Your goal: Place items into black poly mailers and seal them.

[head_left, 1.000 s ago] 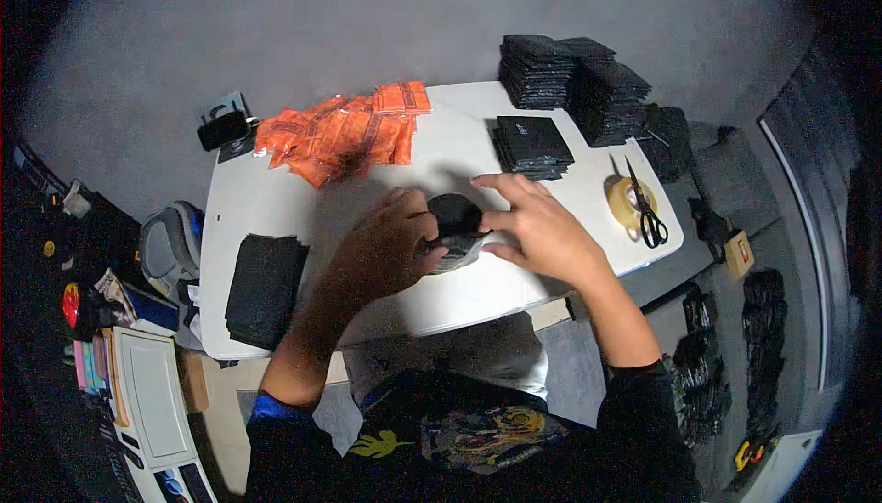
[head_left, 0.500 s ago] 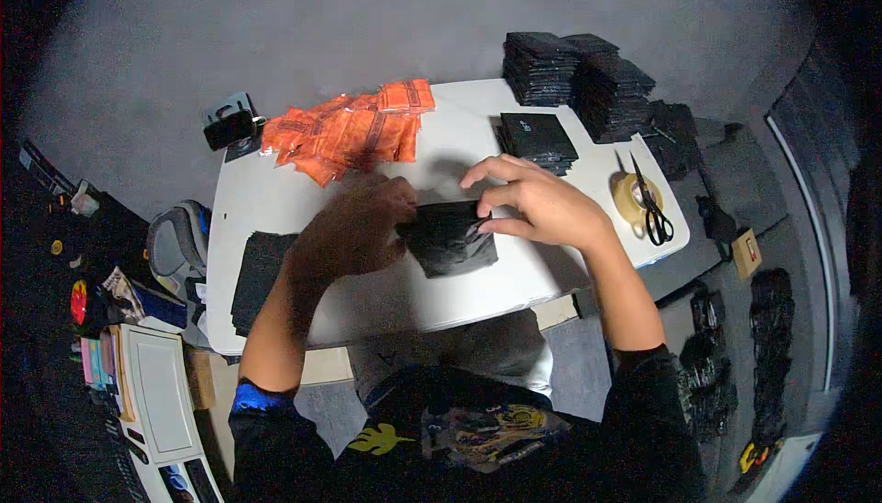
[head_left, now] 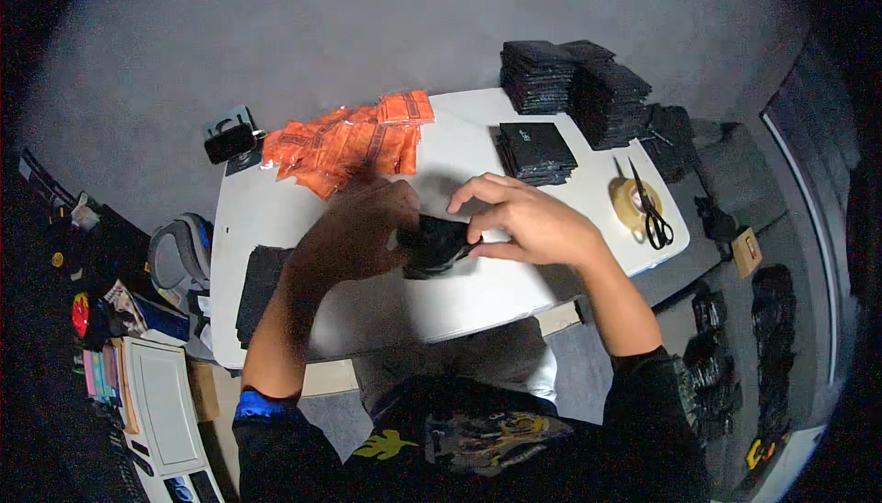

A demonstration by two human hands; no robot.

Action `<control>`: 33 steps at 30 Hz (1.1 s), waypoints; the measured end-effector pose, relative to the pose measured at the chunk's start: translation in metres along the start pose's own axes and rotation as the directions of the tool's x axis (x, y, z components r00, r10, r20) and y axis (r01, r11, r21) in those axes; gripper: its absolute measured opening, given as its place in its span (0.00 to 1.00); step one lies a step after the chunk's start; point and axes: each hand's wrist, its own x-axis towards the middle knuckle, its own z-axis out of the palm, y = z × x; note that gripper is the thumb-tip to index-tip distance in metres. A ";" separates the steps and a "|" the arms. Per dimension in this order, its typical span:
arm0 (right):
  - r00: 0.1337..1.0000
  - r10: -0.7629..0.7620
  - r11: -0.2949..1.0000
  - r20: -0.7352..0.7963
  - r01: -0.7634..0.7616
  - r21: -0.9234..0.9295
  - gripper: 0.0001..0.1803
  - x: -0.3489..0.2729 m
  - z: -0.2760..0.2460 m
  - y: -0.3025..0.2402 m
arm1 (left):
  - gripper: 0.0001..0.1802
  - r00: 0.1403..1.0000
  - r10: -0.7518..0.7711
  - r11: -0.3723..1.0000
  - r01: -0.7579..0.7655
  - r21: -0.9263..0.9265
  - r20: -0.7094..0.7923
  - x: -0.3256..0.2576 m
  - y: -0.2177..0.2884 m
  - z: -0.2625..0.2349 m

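Observation:
Between my hands, a soft black plastic bag (head_left: pixel 435 248) is held just above the white table (head_left: pixel 478 305), crumpled and bunched up. My left hand (head_left: pixel 363 227), dark in shadow, is closed on its left side, with the fingertips partly hidden. The thumb and forefinger of my right hand (head_left: pixel 533 223) pinch its right edge, while another finger is raised and bent. To the left, under my left forearm, flat black sheets or bags (head_left: pixel 260 292) lie on the table. Beyond my right hand sits a short pile of flat black packets (head_left: pixel 537 152).
Orange printed packets (head_left: pixel 344 149) spread along the far left, beside a phone on a stand (head_left: pixel 230 142). Tall stacks of black packets (head_left: pixel 611 103) stand at the far right corner. Black scissors (head_left: pixel 655 223) rest on a tape roll (head_left: pixel 629 204) at the right edge.
The black bag hung flat and spread between my hands; now it is bunched smaller and lower in height. My right hand has shifted slightly left, toward my left hand.

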 end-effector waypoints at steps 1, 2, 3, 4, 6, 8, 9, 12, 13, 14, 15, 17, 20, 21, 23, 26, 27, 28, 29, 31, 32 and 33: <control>1.000 0.009 1.000 -0.001 -0.009 -0.004 0.09 0.000 0.003 0.002 | 0.19 1.000 0.009 1.000 -0.009 -0.004 0.002 0.002 -0.002 0.001; 0.996 0.085 0.994 0.000 -0.085 0.072 0.09 -0.002 0.008 0.004 | 0.20 0.984 0.056 0.995 -0.041 0.090 -0.169 0.002 -0.002 0.001; 0.987 0.159 0.976 0.007 -0.158 0.147 0.09 -0.002 0.013 0.005 | 0.22 0.937 0.114 0.981 -0.053 0.186 -0.331 0.002 -0.003 0.003; 0.986 0.168 0.975 0.009 -0.167 0.148 0.09 -0.003 0.021 0.004 | 0.22 0.937 0.116 0.982 -0.058 0.179 -0.329 0.003 -0.001 0.009; 0.934 0.261 0.965 -0.243 -0.253 0.065 0.09 0.003 0.034 -0.006 | 0.22 0.887 -0.081 0.981 -0.009 -0.192 -0.455 0.001 0.014 0.015; 0.901 0.269 0.962 -0.340 -0.268 0.051 0.09 0.011 0.048 -0.011 | 0.25 0.895 -0.087 0.981 0.000 -0.196 -0.437 -0.008 0.034 0.028; 0.877 0.330 0.941 -0.349 -0.334 0.048 0.10 0.013 0.052 -0.011 | 0.29 0.906 -0.082 0.978 -0.006 -0.206 -0.415 -0.010 0.044 0.036; 0.839 0.409 0.909 -0.359 -0.412 0.072 0.09 0.025 0.062 -0.012 | 0.36 0.920 -0.092 0.967 -0.010 -0.256 -0.382 -0.016 0.059 0.053; 0.867 0.381 0.921 -0.321 -0.388 0.045 0.10 0.026 0.065 -0.007 | 0.36 0.893 -0.187 0.947 0.052 -0.318 -0.410 -0.017 0.052 0.073; 0.895 0.346 0.935 -0.281 -0.353 0.026 0.10 0.029 0.067 -0.004 | 0.35 0.855 -0.288 0.919 0.120 -0.377 -0.431 -0.019 0.047 0.083; 0.897 0.344 0.936 -0.277 -0.349 0.030 0.10 0.031 0.064 -0.005 | 0.35 0.853 -0.294 0.917 0.126 -0.377 -0.430 -0.022 0.042 0.089; 0.973 0.186 0.975 -0.140 -0.201 -0.097 0.13 0.031 0.046 -0.010 | 0.34 0.840 -0.311 0.892 0.097 -0.441 -0.444 -0.029 0.034 0.088; 0.983 0.181 0.976 0.010 -0.179 -0.125 0.16 0.021 0.020 0.000 | 0.34 0.903 -0.347 0.883 0.225 -0.412 -0.251 -0.038 0.031 0.060; 0.988 0.150 0.979 0.039 -0.143 -0.144 0.13 0.018 0.018 0.009 | 0.34 0.901 -0.353 0.881 0.231 -0.412 -0.251 -0.040 0.026 0.056; 0.989 0.140 0.983 0.038 -0.134 -0.128 0.12 0.019 0.020 0.015 | 0.32 0.938 -0.014 0.992 -0.029 -0.119 -0.347 -0.040 0.019 0.048; 0.992 0.124 0.987 0.033 -0.120 -0.111 0.08 0.022 0.021 0.011 | 0.30 0.961 -0.002 0.996 -0.021 -0.082 -0.277 -0.038 0.016 0.045; 0.996 0.083 0.993 0.021 -0.081 -0.089 0.09 0.022 0.021 0.012 | 0.30 0.961 0.002 0.996 -0.025 -0.081 -0.278 -0.035 0.016 0.044; 0.999 0.040 0.997 0.009 -0.039 -0.063 0.09 0.022 0.022 0.012 | 0.28 0.955 -0.060 0.989 0.017 -0.148 -0.291 -0.033 0.017 0.042; 0.999 0.038 0.997 0.008 -0.037 -0.062 0.09 0.022 0.022 0.011 | 0.27 0.946 -0.122 0.975 0.057 -0.215 -0.301 -0.031 0.017 0.041; 1.000 0.019 0.999 -0.011 -0.019 -0.027 0.08 0.021 0.021 0.010 | 0.25 0.956 -0.108 0.975 0.048 -0.215 -0.274 -0.029 0.015 0.041; 1.000 0.018 0.999 -0.010 -0.018 -0.028 0.08 0.022 0.021 0.009 | 0.24 0.965 -0.092 0.976 0.038 -0.217 -0.247 -0.027 0.014 0.042; 1.000 0.007 1.000 -0.014 -0.007 -0.010 0.08 0.022 0.021 0.008 | 0.24 0.964 -0.092 0.976 0.037 -0.216 -0.248 -0.027 0.012 0.043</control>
